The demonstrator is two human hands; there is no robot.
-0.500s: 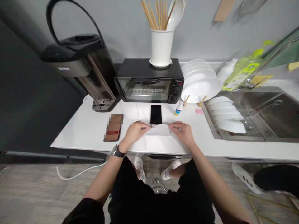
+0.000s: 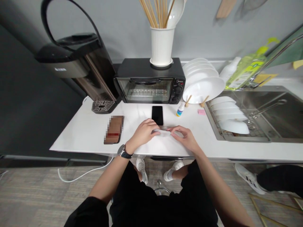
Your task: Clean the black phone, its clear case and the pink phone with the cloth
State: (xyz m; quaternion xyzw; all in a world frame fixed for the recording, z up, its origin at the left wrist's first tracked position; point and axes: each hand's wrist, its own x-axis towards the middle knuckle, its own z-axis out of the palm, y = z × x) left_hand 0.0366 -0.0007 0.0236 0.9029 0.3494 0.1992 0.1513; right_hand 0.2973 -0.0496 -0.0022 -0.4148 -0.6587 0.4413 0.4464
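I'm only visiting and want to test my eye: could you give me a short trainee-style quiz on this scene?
1. On which side, left or right, is the watch worn?
2. True or false: the left hand and the right hand both hold the thin white piece.
3. What stands on the toaster oven? A) a phone B) a white cup C) a bowl

Key: 1. Left. 2. True. 3. B.

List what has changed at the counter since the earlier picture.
The left hand has moved inward, toward the right hand, so the two are closer together and less of the white sheet shows between them. Both still hold the sheet; whether it is now folded is hard to tell. The black phone and small bottle stayed put.
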